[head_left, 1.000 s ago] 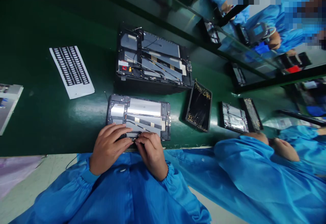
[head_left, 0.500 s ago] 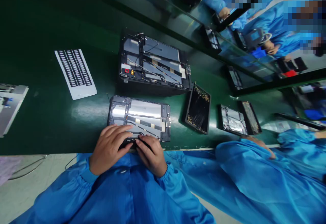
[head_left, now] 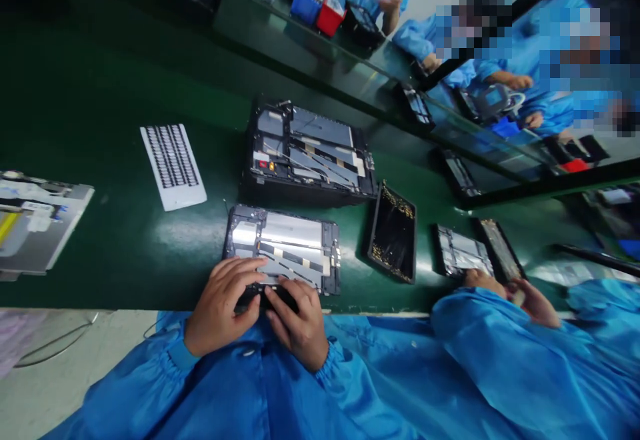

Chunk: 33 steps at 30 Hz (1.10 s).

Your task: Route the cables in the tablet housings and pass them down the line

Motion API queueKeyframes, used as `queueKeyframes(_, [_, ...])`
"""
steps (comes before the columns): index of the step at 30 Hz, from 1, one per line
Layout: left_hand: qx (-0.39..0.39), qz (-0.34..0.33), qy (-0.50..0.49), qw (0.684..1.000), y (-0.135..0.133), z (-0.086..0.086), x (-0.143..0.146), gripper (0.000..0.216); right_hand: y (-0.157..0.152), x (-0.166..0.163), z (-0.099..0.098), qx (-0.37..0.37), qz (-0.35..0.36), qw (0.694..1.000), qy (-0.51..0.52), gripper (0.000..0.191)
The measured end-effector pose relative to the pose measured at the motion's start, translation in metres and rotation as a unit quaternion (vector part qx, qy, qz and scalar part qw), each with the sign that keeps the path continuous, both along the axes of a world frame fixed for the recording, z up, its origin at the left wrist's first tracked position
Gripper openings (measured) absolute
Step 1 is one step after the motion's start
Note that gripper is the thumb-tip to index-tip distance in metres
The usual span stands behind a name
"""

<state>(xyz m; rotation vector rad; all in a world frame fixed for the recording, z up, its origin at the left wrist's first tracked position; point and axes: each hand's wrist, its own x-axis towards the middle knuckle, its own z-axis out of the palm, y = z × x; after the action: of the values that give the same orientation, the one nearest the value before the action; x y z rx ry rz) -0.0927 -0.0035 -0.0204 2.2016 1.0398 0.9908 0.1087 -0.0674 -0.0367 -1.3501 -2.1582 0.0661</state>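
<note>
Green workbench [head_left: 125, 270]: opened tablet [head_left: 293, 230] near front edge. Left hand [head_left: 219, 310], thumb spread, and right hand [head_left: 301, 321], fingers loosely parted, touch near side. Likely light, stiff, fragile inside; hold by outer frame [head_left: 331, 285].

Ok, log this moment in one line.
left hand: partly over open device | right hand: at device's near edge | white sheet: left of device

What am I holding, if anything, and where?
The left hand and right hand have fingers at the near edge of the opened device; whether they grip anything cannot be told.
</note>
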Motion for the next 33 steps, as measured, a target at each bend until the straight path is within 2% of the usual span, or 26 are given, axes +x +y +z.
queueKeyframes(4, [0.009,0.026,-0.003,1.000,0.007,0.014,-0.022,0.021,-0.004,0.006,0.002,-0.008,0.021,0.999,-0.028,0.050])
queueKeyframes(7, [0.028,0.087,0.058,0.994,0.041,0.022,-0.053,0.017,0.009,0.004,0.016,-0.030,0.043,0.998,-0.022,0.045])
queueKeyframes(10, [0.034,0.150,0.131,0.979,0.091,0.021,-0.089,0.028,0.046,-0.016,0.041,-0.063,0.101,0.993,0.008,0.035])
queueKeyframes(12, [0.008,0.154,0.180,0.972,0.119,0.015,-0.108,0.044,0.083,-0.041,0.057,-0.081,0.157,0.984,0.001,0.026])
queueKeyframes(14, [-0.020,0.137,0.210,0.968,0.132,0.007,-0.121,0.053,0.123,-0.068,0.064,-0.092,0.201,0.975,-0.014,0.017])
queueKeyframes(18, [-0.027,0.131,0.214,0.968,0.123,-0.005,-0.130,0.049,0.191,-0.112,0.053,-0.115,0.213,0.969,-0.042,0.008])
queueKeyframes(21, [-0.024,0.148,0.204,0.968,0.114,-0.009,-0.128,0.044,0.218,-0.126,0.036,-0.122,0.187,0.971,-0.086,0.006])
queueKeyframes(24, [-0.019,0.156,0.189,0.969,0.115,-0.010,-0.126,0.040,0.227,-0.131,0.025,-0.126,0.180,0.967,-0.124,0.005])
queueKeyframes(28, [-0.012,0.156,0.191,0.969,0.119,-0.009,-0.126,0.039,0.235,-0.140,0.021,-0.128,0.194,0.958,-0.165,0.009])
queueKeyframes(31, [-0.003,0.149,0.209,0.967,0.121,-0.012,-0.128,0.038,0.241,-0.151,0.028,-0.139,0.201,0.952,-0.184,0.010])
queueKeyframes(33, [0.015,0.142,0.220,0.965,0.123,-0.015,-0.130,0.038,0.237,-0.147,0.043,-0.148,0.199,0.951,-0.187,0.010])
